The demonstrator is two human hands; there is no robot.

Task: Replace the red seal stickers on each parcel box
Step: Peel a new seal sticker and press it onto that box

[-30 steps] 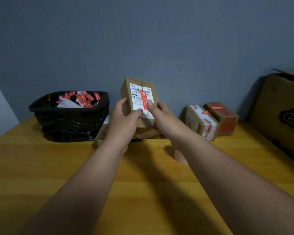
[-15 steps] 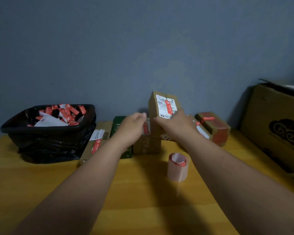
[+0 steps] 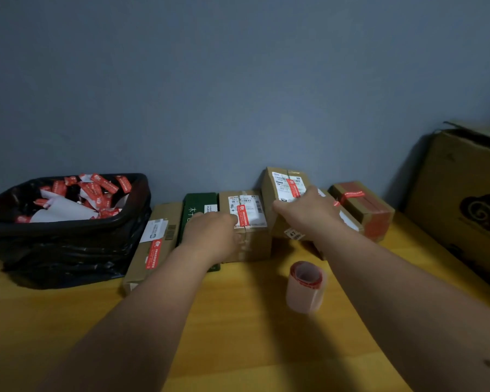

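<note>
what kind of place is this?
Probably a small parcel-handling bench in a plain room: labelled parcel boxes lined up against a wall, a roll of seal stickers on the wooden table, and a bin of peeled red stickers.

We see five parcels in a row along the wall: flat brown box (image 3: 153, 244) with red seal sticker (image 3: 154, 254) lying lengthwise, dark green box (image 3: 200, 206), brown box (image 3: 248, 222) with a red seal (image 3: 244, 215) across its white label, taller tilted box (image 3: 286, 190) with a seal (image 3: 292, 187) on its label, red-taped box (image 3: 364, 207) far right. Sticker roll (image 3: 306, 287) stands near, in front
</note>
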